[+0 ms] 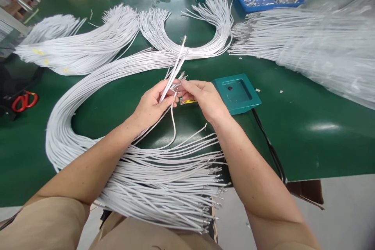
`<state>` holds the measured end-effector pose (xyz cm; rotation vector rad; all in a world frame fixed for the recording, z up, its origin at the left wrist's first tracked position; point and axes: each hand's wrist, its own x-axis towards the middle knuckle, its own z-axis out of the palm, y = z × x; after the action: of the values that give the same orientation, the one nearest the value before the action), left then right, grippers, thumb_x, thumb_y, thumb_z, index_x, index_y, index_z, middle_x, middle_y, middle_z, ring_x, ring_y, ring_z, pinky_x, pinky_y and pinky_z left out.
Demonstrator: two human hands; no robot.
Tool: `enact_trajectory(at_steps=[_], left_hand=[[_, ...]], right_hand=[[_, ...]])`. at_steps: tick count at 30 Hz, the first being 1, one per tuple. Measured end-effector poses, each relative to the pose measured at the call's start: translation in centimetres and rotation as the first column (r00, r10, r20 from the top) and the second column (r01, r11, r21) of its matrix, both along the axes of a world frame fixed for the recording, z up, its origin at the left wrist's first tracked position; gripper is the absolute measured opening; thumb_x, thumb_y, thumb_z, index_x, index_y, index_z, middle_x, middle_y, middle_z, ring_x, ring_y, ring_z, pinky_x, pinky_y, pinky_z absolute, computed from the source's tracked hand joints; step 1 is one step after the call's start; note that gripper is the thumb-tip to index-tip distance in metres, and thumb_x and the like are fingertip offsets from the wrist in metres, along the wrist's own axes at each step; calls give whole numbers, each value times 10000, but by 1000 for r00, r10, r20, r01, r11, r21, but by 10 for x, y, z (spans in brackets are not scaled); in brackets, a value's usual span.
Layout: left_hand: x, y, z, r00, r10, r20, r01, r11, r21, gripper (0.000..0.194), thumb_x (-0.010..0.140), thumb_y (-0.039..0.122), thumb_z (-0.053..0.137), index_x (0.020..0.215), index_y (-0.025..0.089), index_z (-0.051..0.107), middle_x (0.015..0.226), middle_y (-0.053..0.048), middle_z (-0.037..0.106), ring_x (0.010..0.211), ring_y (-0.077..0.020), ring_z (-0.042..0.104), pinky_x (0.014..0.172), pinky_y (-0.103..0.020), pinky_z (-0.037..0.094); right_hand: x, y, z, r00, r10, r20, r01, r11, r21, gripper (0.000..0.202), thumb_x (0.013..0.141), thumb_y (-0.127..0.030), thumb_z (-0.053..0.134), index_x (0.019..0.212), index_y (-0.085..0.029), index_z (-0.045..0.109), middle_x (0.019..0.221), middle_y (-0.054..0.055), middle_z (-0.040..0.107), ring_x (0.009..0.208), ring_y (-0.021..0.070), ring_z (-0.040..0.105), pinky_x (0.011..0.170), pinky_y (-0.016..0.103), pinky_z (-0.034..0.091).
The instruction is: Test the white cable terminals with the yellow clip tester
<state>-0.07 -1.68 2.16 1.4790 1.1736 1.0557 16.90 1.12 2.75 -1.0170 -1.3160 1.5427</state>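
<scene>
My left hand (156,99) is closed on a few white wires (173,74) whose bare metal ends point up and away. One more white wire (173,121) curves down from its fingertips. My right hand (203,95) meets it there, thumb and fingers pinched at the wire ends; what exactly lies between them is too small to make out. Just under the right fingers shows a small yellow piece (189,101). A long bundle of white wires (70,113) loops round on the left, and its terminal-tipped ends (216,175) fan out below my forearms.
Beside my right hand sits a green device (237,93) with a black cable. More white wire bundles (88,47) lie across the back, some under plastic (331,50) at right. A blue tray (269,6) holds small metal parts. Red-handled scissors (25,101) rest far left.
</scene>
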Motion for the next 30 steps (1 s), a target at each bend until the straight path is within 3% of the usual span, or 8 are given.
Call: enact_trajectory(at_steps=[7, 9, 11, 14, 17, 21, 24, 30], left_hand=[[1, 0, 1, 999, 19, 46, -16, 997, -73, 335, 780, 199, 681, 1114, 217, 654, 777, 12, 622, 698, -124, 634, 576, -204, 454], [1, 1, 2, 984, 10, 181, 21, 985, -171, 343, 759, 180, 702, 1097, 201, 654, 758, 11, 617, 670, -107, 614, 529, -186, 417], [1, 3, 3, 947, 16, 320, 86, 950, -300, 317, 729, 155, 722, 1041, 162, 664, 735, 4, 609, 639, -85, 590, 494, -165, 380], [2, 5, 2, 932, 68, 356, 101, 894, -437, 303, 684, 135, 746, 977, 130, 666, 704, -2, 602, 626, -80, 599, 413, -144, 264], [4, 5, -2, 970, 122, 211, -23, 908, -419, 371, 680, 156, 754, 1032, 151, 637, 735, -12, 648, 685, -127, 674, 387, -152, 201], [4, 6, -11, 993, 95, 65, -68, 940, -334, 395, 708, 192, 746, 1076, 167, 605, 771, -13, 701, 718, -155, 716, 451, -157, 348], [2, 8, -19, 997, 55, 45, -40, 957, -286, 384, 712, 197, 745, 1066, 168, 599, 758, 0, 714, 710, -159, 721, 664, -240, 519], [0, 10, -28, 999, 4, -34, -12, 971, -237, 374, 724, 223, 727, 1068, 183, 586, 757, 7, 727, 712, -187, 734, 833, -360, 541]], right_hand=[[0, -2, -3, 948, -101, 301, 5, 952, 305, 90, 800, -227, 653, 758, -160, 697, 732, 2, 688, 707, 134, 597, 704, 272, 454], [-2, -3, -5, 878, -197, 435, -45, 873, 486, 117, 835, -171, 579, 762, -162, 669, 775, 19, 684, 740, 148, 585, 724, 285, 436], [-2, -4, -7, 774, -309, 552, -174, 735, 656, 167, 888, -173, 506, 796, -162, 646, 862, 62, 681, 836, 184, 576, 764, 307, 420], [4, -4, -7, 608, -408, 681, -386, 598, 703, 221, 942, -200, 432, 877, -161, 639, 944, 101, 677, 919, 224, 560, 782, 329, 396], [16, -1, -3, 425, -426, 798, -458, 659, 596, 159, 899, -191, 503, 978, -148, 634, 966, 113, 694, 924, 254, 570, 793, 348, 377], [26, 2, 2, 239, -363, 900, -514, 739, 435, 140, 856, -142, 536, 956, -142, 633, 884, 116, 701, 873, 259, 595, 841, 356, 361], [26, 3, 3, 199, -341, 919, -536, 747, 393, 142, 845, -125, 546, 949, -148, 640, 876, 113, 700, 890, 264, 605, 849, 347, 358], [25, 4, 0, 203, -335, 920, -536, 748, 391, 153, 833, -83, 544, 913, -148, 656, 883, 106, 710, 868, 252, 589, 824, 342, 342]])
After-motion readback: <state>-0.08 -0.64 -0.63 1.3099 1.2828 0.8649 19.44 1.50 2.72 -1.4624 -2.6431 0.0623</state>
